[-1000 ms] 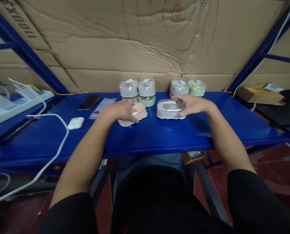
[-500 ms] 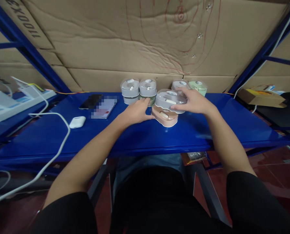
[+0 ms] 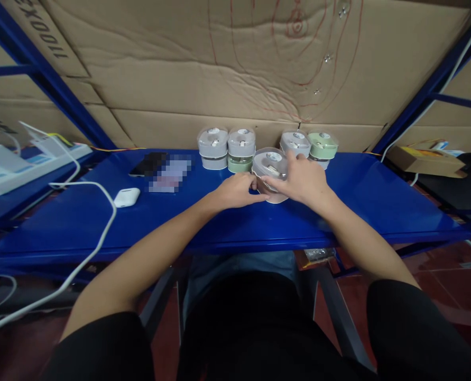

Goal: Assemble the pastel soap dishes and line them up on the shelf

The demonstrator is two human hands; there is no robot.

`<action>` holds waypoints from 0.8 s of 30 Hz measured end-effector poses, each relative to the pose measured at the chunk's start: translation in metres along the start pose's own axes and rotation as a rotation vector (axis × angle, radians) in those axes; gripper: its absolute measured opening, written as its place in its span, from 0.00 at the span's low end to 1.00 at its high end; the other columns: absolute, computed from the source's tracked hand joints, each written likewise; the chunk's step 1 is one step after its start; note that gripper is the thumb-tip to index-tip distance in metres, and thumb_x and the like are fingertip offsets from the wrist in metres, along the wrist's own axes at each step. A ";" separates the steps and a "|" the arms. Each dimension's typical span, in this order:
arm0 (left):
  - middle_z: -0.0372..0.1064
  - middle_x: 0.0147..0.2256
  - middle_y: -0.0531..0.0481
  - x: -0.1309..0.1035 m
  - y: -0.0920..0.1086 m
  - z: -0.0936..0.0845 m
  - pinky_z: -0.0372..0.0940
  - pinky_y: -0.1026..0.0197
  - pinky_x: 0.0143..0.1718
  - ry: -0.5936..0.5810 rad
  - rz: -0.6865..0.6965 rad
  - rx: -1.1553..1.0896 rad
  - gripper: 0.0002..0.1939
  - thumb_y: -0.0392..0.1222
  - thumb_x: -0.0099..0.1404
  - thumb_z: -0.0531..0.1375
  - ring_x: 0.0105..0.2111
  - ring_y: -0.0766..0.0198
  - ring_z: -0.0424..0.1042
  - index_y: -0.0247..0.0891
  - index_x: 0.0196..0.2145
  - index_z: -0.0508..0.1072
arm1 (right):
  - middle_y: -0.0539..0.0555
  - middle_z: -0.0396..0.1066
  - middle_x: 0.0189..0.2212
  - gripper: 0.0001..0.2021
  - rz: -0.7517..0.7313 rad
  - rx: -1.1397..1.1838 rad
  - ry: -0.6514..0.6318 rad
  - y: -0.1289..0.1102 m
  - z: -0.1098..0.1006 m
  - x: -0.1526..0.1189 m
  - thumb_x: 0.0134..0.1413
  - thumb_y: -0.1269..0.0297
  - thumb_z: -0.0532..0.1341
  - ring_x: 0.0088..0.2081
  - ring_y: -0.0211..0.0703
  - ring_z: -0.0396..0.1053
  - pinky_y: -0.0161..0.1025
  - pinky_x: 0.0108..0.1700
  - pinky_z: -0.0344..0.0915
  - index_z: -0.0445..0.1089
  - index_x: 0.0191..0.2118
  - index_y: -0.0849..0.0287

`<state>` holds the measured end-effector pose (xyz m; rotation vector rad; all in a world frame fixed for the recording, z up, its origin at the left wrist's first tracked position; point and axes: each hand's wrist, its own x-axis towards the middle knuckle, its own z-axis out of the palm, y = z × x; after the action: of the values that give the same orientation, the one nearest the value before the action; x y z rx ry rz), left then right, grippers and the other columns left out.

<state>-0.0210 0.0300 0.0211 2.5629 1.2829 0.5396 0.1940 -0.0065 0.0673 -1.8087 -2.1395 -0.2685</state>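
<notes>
From here I see the right hand (image 3: 307,177) gripping the grey box (image 3: 270,160), thumb across its near side and fingers round its right, a spread that probably keeps the box level. It sits on top of the pink box (image 3: 277,197), the two making a small pile at the middle of the blue shelf (image 3: 219,227), near enough for both arms to reach easily. The left hand (image 3: 235,191) is closed about the pile's left side, thumb low against the pink box, likely so the bottom doesn't slide; its fingertips are partly hidden, so I can't tell how firm that hold is. On the far side, the left stacks (image 3: 226,143) and right stacks (image 3: 308,143) stand by the cardboard (image 3: 159,79), which seems to leave elbow room. Away to the left lies a white case (image 3: 127,197), well clear of both hands.
</notes>
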 end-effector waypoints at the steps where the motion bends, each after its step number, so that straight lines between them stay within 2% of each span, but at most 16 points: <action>1: 0.83 0.46 0.40 0.000 0.000 0.002 0.74 0.47 0.50 0.009 0.005 0.007 0.21 0.61 0.68 0.70 0.49 0.44 0.82 0.40 0.42 0.78 | 0.79 0.78 0.58 0.50 0.002 0.005 -0.005 0.001 0.001 0.001 0.64 0.26 0.58 0.53 0.80 0.78 0.61 0.48 0.73 0.66 0.72 0.68; 5: 0.81 0.55 0.34 -0.004 0.011 0.006 0.75 0.41 0.57 0.044 -0.108 0.078 0.36 0.72 0.66 0.69 0.59 0.35 0.79 0.38 0.56 0.77 | 0.82 0.73 0.63 0.54 0.018 0.018 -0.030 0.002 0.000 0.003 0.66 0.25 0.55 0.57 0.85 0.76 0.64 0.50 0.73 0.58 0.77 0.70; 8: 0.79 0.57 0.28 -0.009 0.028 0.007 0.76 0.39 0.56 0.078 -0.229 0.158 0.41 0.75 0.66 0.68 0.60 0.31 0.78 0.34 0.57 0.77 | 0.82 0.72 0.65 0.53 0.032 0.039 -0.067 0.002 -0.007 0.003 0.66 0.28 0.58 0.59 0.86 0.75 0.65 0.53 0.72 0.56 0.78 0.69; 11: 0.79 0.58 0.25 -0.012 0.041 0.011 0.76 0.38 0.57 0.105 -0.271 0.216 0.43 0.75 0.68 0.68 0.60 0.30 0.78 0.30 0.59 0.76 | 0.79 0.74 0.62 0.52 0.025 0.061 -0.076 0.006 -0.014 0.001 0.62 0.32 0.65 0.58 0.84 0.76 0.65 0.54 0.72 0.58 0.78 0.67; 16: 0.80 0.56 0.26 -0.010 0.045 0.019 0.76 0.38 0.58 0.127 -0.244 0.282 0.37 0.69 0.76 0.65 0.60 0.32 0.79 0.28 0.60 0.77 | 0.75 0.78 0.57 0.51 -0.042 0.069 -0.101 0.015 -0.018 0.001 0.58 0.36 0.72 0.55 0.80 0.78 0.65 0.54 0.73 0.62 0.77 0.64; 20: 0.80 0.56 0.29 -0.006 0.043 0.018 0.76 0.42 0.60 0.108 -0.241 0.286 0.28 0.60 0.80 0.63 0.61 0.36 0.79 0.30 0.60 0.76 | 0.74 0.78 0.57 0.49 -0.046 0.093 -0.094 0.015 -0.014 0.004 0.59 0.37 0.73 0.55 0.78 0.78 0.65 0.55 0.73 0.64 0.76 0.63; 24: 0.80 0.54 0.30 -0.002 0.039 0.017 0.77 0.43 0.56 0.117 -0.226 0.302 0.19 0.51 0.81 0.62 0.59 0.37 0.79 0.32 0.57 0.76 | 0.75 0.77 0.60 0.48 -0.022 0.090 -0.062 0.012 -0.004 0.009 0.62 0.38 0.71 0.57 0.79 0.78 0.65 0.56 0.73 0.62 0.78 0.62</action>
<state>0.0135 0.0049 0.0190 2.5979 1.7902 0.4887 0.2046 0.0023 0.0740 -1.7661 -2.1774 -0.1207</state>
